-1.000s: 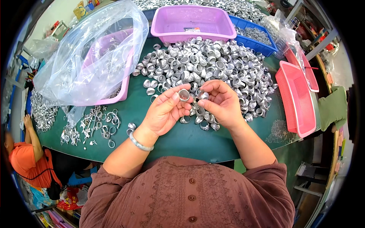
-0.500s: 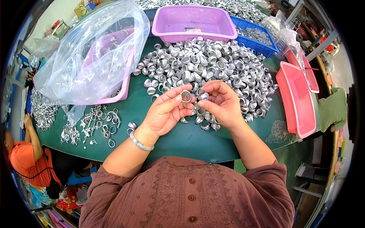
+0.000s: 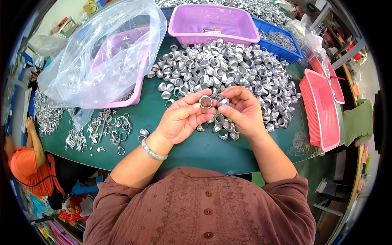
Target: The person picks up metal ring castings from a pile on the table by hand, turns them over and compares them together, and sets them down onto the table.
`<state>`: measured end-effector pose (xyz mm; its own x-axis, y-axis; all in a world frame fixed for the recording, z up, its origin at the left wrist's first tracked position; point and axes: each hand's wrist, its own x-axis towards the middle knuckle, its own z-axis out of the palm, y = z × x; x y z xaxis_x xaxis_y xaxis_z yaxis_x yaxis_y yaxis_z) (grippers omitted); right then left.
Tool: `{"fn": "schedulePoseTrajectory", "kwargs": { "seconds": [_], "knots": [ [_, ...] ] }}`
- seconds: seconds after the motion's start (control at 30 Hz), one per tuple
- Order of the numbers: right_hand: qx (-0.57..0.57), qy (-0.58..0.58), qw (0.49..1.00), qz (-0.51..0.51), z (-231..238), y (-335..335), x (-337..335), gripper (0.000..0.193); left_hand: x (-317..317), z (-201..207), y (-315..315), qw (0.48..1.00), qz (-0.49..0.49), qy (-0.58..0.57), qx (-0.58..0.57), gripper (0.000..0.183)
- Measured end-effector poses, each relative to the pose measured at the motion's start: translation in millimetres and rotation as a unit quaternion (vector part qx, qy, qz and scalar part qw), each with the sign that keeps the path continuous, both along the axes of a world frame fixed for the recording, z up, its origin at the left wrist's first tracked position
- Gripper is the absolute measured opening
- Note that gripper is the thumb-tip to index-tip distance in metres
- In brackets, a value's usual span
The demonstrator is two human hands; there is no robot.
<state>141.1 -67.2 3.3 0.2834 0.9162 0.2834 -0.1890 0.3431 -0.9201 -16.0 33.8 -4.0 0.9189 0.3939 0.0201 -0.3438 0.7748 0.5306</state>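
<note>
My left hand [image 3: 183, 116] pinches a silver-coloured metal ring [image 3: 206, 102] between thumb and fingers, its round opening turned up toward me. Close beside it, my right hand [image 3: 243, 112] holds another ring [image 3: 222, 101] between thumb and fingertips, seen from its side. Both hands hover over the near edge of a large heap of similar rings [image 3: 241, 69]. Several loose rings [image 3: 223, 134] lie on the green tabletop [image 3: 196, 153] below my hands. Two more rings [image 3: 143, 134] rest by my left wrist, which wears a pale bangle.
A purple basket [image 3: 213, 38] stands behind the heap, with a blue tray [image 3: 292, 55] of rings beside it. Clear plastic [image 3: 81, 81] drapes over another purple basket at left. Pink baskets [image 3: 322, 110] stand right. Small metal pieces [image 3: 102, 126] lie left. A person in orange [image 3: 30, 165] sits far left.
The view has shifted slightly. Both hands stay close together over the heap, each still holding its ring; the ring in my left hand shows its opening a little more squarely.
</note>
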Motion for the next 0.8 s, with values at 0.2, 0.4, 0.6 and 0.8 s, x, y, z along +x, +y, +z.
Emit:
{"fn": "schedulePoseTrajectory", "kwargs": {
  "seconds": [0.2,0.4,0.6,0.8],
  "knots": [
    [-0.025,0.018,1.000,0.003,0.4,-0.8,-0.1,0.027,0.3,-0.7,0.2,1.000,0.012,0.014,0.000,0.040],
    [-0.033,0.019,0.999,0.002,2.1,-1.0,-1.1,0.026,0.8,-1.4,0.1,1.000,0.016,0.024,0.010,0.039],
    [-0.048,0.018,0.999,0.005,1.1,-2.0,0.1,0.025,1.0,-3.9,0.4,0.999,0.023,0.034,0.027,0.037],
    [-0.060,-0.046,0.997,0.005,5.2,-3.5,-0.2,0.018,1.3,-3.8,-0.9,0.998,0.032,0.048,0.034,0.033]
  ]
}}
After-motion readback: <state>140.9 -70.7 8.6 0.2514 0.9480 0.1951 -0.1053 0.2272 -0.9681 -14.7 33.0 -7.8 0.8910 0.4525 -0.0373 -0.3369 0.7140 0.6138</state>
